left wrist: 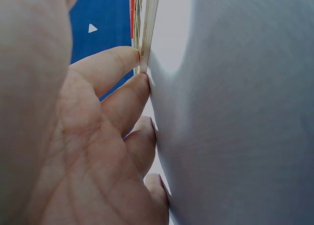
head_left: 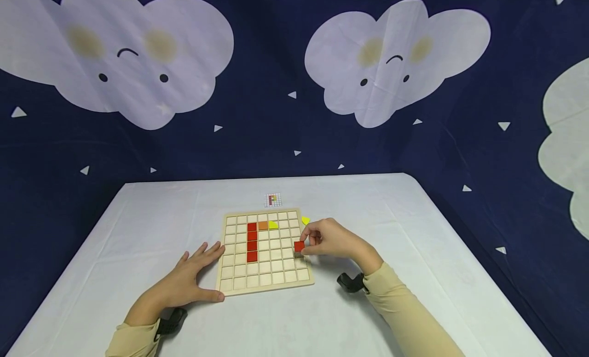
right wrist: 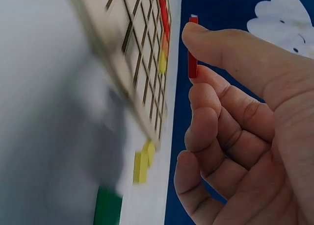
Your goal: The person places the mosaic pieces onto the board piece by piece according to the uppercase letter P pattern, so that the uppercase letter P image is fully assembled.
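A wooden grid board (head_left: pixel 267 290) lies on the white table. In one of its columns stand several red square tiles (head_left: pixel 252 236), with an orange tile (head_left: pixel 263 225) and a yellow round-edged tile (head_left: pixel 273 225) beside the top one. My right hand (head_left: pixel 333 239) pinches another red square tile (head_left: pixel 299 246) between thumb and index finger, over the board's right side. In the right wrist view this tile (right wrist: pixel 193 63) shows edge-on, held above the grid. My left hand (head_left: pixel 186 280) lies spread at the board's left side, fingertips along the edge and thumb by the near left corner.
Behind the board lies a small printed card (head_left: pixel 272 200) with a coloured grid pattern. Yellow pieces (right wrist: pixel 141 166) sit on the table past the board's right edge, and a green piece (right wrist: pixel 108 206) is near them. A dark blue cloud-print cloth (head_left: pixel 276 142) hangs behind the table.
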`<action>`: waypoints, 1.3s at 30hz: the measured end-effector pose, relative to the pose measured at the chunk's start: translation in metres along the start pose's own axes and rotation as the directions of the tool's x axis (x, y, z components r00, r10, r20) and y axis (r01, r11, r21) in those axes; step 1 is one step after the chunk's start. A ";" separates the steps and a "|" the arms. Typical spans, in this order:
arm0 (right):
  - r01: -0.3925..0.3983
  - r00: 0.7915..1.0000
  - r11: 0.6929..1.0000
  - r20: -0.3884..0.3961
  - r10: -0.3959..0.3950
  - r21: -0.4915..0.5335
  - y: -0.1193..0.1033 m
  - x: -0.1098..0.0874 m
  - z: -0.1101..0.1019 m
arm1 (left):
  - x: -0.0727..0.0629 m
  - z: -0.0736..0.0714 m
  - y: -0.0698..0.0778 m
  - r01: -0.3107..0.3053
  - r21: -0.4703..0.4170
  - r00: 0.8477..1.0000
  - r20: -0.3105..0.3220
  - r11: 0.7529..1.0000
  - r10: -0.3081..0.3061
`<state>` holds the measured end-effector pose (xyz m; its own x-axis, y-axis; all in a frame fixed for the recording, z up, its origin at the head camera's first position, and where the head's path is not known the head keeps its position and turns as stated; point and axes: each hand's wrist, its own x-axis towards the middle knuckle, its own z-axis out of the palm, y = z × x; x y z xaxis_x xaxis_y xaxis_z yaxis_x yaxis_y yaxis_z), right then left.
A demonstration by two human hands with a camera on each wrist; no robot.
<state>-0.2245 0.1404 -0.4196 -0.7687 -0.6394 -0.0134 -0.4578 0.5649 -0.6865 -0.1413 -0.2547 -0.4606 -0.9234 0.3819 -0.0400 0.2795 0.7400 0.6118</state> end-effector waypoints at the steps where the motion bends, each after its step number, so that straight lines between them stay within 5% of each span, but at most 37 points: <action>1: 0.007 1.000 1.000 0.003 -0.007 -0.002 -0.003 0.003 0.002 | 0.000 0.000 0.000 0.001 0.000 1.000 0.001 1.000 -0.001; 19: 0.072 0.995 0.997 0.068 -0.070 -0.033 -0.038 0.040 0.039 | -0.001 0.000 0.002 -0.002 -0.004 1.000 -0.003 1.000 0.002; 39: 0.086 0.992 0.974 0.109 -0.065 -0.210 -0.064 0.057 0.075 | 0.001 0.000 0.001 -0.007 -0.016 1.000 0.000 1.000 0.007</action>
<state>-0.2053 0.0287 -0.4310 -0.6844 -0.7275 -0.0480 -0.6061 0.6043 -0.5172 -0.1416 -0.2540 -0.4605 -0.9213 0.3871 -0.0358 0.2818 0.7286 0.6243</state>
